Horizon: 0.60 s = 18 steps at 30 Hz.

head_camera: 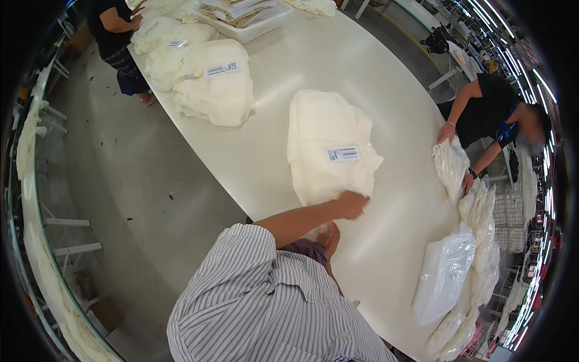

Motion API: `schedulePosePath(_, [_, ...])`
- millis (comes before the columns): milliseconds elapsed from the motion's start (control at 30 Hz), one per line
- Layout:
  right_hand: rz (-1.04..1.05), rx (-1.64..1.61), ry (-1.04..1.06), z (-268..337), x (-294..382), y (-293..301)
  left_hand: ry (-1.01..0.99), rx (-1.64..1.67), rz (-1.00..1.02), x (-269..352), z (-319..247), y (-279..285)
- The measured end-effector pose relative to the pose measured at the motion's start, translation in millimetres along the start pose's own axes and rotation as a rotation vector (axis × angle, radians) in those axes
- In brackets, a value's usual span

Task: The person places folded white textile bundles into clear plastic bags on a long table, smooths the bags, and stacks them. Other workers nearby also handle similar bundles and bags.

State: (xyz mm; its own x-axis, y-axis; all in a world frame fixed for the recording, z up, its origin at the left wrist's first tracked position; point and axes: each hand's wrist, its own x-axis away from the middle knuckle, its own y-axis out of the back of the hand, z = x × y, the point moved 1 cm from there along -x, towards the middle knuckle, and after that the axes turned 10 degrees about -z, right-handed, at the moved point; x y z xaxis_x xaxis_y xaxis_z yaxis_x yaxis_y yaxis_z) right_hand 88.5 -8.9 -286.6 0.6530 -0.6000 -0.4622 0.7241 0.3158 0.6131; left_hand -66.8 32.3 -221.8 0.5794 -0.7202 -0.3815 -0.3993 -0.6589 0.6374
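Observation:
A folded cream garment [332, 131], gathered along its right edge, lies flat on the white table in front of me. A white printed label [343, 154] rests on its face. My left hand [353, 206] reaches across to the garment's near right corner, fingers curled and slightly blurred; whether it grips the cloth is unclear. Close to my body at the table's near edge is my right hand [331, 238]. Its fingers are bent, and I cannot tell if they hold anything.
Stacks of labelled cream garments [217, 86] and a white basket of papers [244, 25] occupy the far left. At right, a co-worker [488, 108] handles a plastic-wrapped bundle [451, 165]. Nearby are a plastic-covered white basket [443, 276] and more wrapped bundles [484, 253]. Another person [117, 45] stands far left.

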Motion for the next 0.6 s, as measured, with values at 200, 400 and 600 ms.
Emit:
schedulePosePath(200, [-0.207,-0.221,-0.522,-76.8,-4.3,34.2,0.043,0.129,0.167,36.9,-89.8,46.4])
schedulePosePath(400, [-0.179,-0.512,-0.854,-60.4,-40.9,79.7,0.979,0.538,-0.616,79.2,65.8,85.1])
schedulePosePath(600, [-0.261,-0.01,-0.394,-53.4,-40.8,89.1,1.303,0.848,-0.492,53.3,59.4,106.0])
